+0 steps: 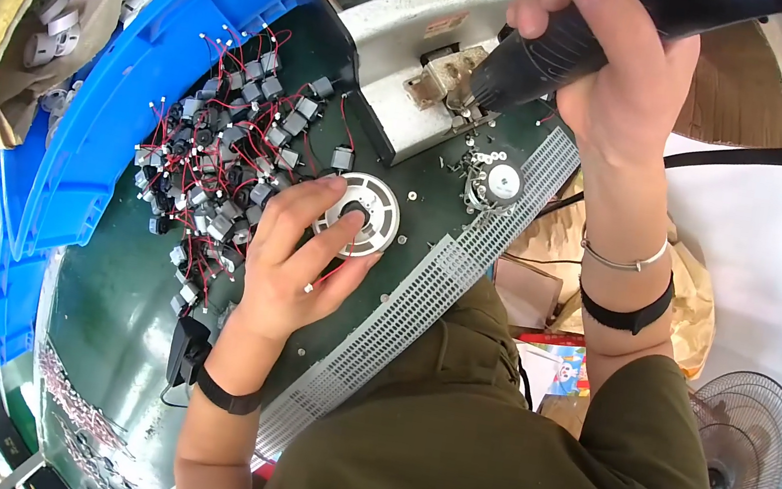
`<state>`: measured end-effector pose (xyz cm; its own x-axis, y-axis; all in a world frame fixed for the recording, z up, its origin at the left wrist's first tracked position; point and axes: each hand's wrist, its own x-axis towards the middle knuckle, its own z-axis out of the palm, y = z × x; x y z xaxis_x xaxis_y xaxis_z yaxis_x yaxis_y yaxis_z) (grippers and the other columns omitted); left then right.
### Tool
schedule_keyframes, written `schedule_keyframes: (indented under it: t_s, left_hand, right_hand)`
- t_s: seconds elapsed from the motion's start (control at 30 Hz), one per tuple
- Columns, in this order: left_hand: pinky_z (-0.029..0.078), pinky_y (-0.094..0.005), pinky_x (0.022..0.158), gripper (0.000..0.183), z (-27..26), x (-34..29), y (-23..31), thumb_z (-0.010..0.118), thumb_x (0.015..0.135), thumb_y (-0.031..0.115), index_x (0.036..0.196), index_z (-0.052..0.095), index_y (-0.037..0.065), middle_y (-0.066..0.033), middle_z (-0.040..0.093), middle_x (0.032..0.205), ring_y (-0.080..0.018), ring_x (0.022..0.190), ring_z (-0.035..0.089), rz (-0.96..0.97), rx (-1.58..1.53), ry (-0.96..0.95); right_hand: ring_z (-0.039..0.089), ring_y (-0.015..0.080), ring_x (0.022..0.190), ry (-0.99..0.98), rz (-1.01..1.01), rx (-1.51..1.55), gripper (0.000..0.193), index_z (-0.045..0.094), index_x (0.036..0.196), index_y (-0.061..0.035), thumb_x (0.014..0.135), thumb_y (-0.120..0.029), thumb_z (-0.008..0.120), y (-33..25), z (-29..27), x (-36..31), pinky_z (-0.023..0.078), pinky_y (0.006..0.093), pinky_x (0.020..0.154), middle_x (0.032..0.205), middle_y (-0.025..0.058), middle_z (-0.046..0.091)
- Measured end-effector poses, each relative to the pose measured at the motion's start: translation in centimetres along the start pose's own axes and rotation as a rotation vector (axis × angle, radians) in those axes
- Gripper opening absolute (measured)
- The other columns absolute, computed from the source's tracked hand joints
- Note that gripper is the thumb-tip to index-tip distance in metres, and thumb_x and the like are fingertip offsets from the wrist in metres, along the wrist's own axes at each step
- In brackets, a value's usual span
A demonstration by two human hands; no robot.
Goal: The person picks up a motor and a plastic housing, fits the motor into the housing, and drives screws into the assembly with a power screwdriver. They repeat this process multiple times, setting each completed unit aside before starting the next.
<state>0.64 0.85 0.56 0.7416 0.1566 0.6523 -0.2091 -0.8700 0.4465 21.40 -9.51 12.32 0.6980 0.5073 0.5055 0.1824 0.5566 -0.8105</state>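
Note:
My left hand (291, 255) is closed around a white round plastic housing (381, 208) on the green work surface. Its fingers press on a dark part in the housing's centre, and a red wire shows by the thumb. My right hand (627, 83) grips a black electric screwdriver (549, 66), tilted down to the left. The tip end is at the small metal block (451, 76) on the front of a silver screw feeder (424, 22); whether it touches a screw I cannot tell. A small motor (343, 157) with a red wire lies just beyond the housing.
Many small motors (235, 140) with red wires lie heaped at left. Blue bins (123, 73) with white plastic parts stand beyond them. A round magnet-like piece covered in screws (495, 185) sits near a perforated metal strip (425, 285) along the edge. A fan (742, 469) stands at lower right.

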Motion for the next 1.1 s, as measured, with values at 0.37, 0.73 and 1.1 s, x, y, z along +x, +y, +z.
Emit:
schedule_keyframes:
  t_s: [0.37,0.73,1.1]
  left_hand:
    - [0.053,-0.0381,0.078,0.041,0.0,0.1,0.1,0.082,0.056,0.006,0.094,0.065,0.003,-0.0133,0.057,0.112,-0.0317,0.098,0.059,-0.001,-0.008,0.015]
    - [0.053,-0.0387,0.079,0.039,0.1,0.1,0.1,0.081,0.057,0.006,0.093,0.065,0.003,-0.0145,0.058,0.112,-0.0329,0.098,0.059,0.0,-0.011,0.02]
    - [0.053,-0.0384,0.078,0.039,0.5,0.2,0.2,0.081,0.057,0.005,0.092,0.065,0.002,-0.0149,0.058,0.112,-0.0331,0.098,0.06,0.004,-0.036,0.037]
  right_hand:
    - [0.055,0.0182,0.054,0.047,-0.013,-0.069,0.05,0.042,0.119,0.0051,0.076,-0.005,0.064,-0.7,1.0,-0.7,0.047,0.0291,0.054,0.067,0.0095,0.056]
    - [0.055,0.0176,0.055,0.087,-0.027,-0.041,0.052,0.041,0.121,0.0058,0.078,-0.009,0.066,-0.6,0.9,-0.8,0.048,0.0291,0.054,0.068,0.0094,0.056]
    - [0.055,0.0168,0.053,-0.29,-0.25,0.817,0.052,0.041,0.119,0.0065,0.078,-0.009,0.068,4.0,-0.8,1.2,0.047,0.0282,0.053,0.066,0.0091,0.057]
